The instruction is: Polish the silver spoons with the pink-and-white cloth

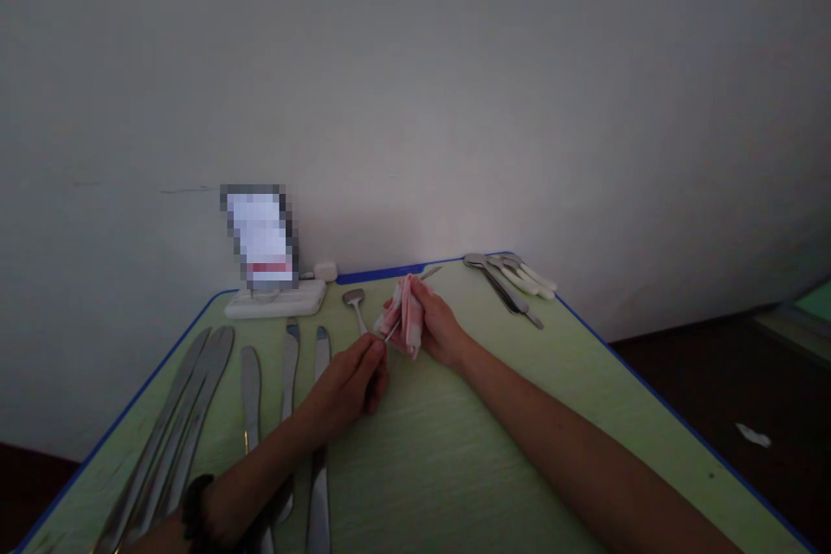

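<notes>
My left hand [360, 372] is closed on the near end of a slim metal piece of cutlery [393, 331]. Its thin tip pokes out beyond my right hand, too small to tell whether it is a knife or a fork. A folded pink-and-white cloth [410, 320] wraps round its middle, and my right hand [438, 325] grips that cloth. Just past my left fingers a spoon [354, 299] lies on the table, its handle end hidden by the hand. Under and beside my left forearm are table knives [323, 351], partly covered by the arm.
Several long knives [188, 415] lie together along the left of the green table [441, 467]. Spoons and white-handled cutlery [512, 281] are grouped at the back right. A lit phone [263, 234] leans on a white stand [276, 299] by the wall, beside a white plug [325, 271].
</notes>
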Demonstrator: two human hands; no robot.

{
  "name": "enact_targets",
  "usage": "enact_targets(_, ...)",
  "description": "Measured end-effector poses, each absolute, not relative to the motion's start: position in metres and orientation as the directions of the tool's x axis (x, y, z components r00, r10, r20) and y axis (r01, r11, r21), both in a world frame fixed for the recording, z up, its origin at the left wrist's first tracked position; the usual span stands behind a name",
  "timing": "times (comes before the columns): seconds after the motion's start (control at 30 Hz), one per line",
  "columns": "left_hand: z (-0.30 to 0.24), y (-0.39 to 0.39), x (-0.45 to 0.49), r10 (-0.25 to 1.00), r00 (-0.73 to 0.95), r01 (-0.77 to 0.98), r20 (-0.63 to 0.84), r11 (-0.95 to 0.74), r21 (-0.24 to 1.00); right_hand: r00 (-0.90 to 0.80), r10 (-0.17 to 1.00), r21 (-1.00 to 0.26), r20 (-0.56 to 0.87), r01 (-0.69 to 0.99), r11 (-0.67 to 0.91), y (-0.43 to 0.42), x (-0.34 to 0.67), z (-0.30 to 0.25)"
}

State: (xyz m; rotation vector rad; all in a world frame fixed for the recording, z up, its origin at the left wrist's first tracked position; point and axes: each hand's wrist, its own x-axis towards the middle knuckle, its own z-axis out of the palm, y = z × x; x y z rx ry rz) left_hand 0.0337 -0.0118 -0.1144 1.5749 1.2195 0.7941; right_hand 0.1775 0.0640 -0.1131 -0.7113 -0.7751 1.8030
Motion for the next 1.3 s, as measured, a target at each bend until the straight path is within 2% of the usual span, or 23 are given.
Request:
enact_targets(0.27,-0.111,-0.012,0.035,0.959,0.279,0.386,-0.042,-0.072,0.920,-0.373,0.925,-0.856,-0.068,-0.455,-0.246,0.062,0.175,-0.118)
enact_targets(0.37,-0.112,-0.010,0.034,0.963,0.257,0.388,-0.080,-0.027,0.921,-0.285,0.958,-0.957,0.039,-0.286,-0.046,0.061,0.179,-0.116)
enact_targets(0.43,-0.112,-0.009,0.034,0.964,0.247,0.362,-0.101,0.005,0.932,-0.180,0.964,-0.981,0.196,-0.042,0.191,0.061,0.183,-0.113)
enact_targets(0.5,-0.112,-0.008,0.034,0.964,0.243,0.317,-0.108,0.026,0.948,-0.151,0.918,-0.890,0.366,0.230,0.393,0.061,0.188,-0.110)
enact_targets(0.57,-0.111,-0.009,0.035,0.965,0.238,0.259,-0.105,0.042,0.965,-0.221,0.847,-0.743,0.483,0.409,0.530,0.060,0.191,-0.107)
enact_targets(0.73,-0.113,-0.006,0.034,0.964,0.230,0.103,-0.134,0.113,0.988,-0.437,0.603,-0.309,0.668,0.575,0.758,0.060,0.188,-0.110)
enact_targets(0.87,-0.118,0.000,0.030,0.931,0.289,0.002,-0.221,0.230,0.973,-0.589,0.481,0.002,0.650,0.634,0.773,0.062,0.188,-0.111)
enact_targets(1.03,-0.115,0.003,0.028,0.917,0.296,-0.035,-0.266,0.289,0.957,-0.647,0.439,0.104,0.624,0.625,0.774,0.060,0.189,-0.108)
enact_targets(1.3,-0.109,-0.003,0.031,0.967,0.202,0.235,-0.157,0.107,0.966,-0.681,0.401,0.136,0.613,0.590,0.796,0.058,0.186,-0.110)
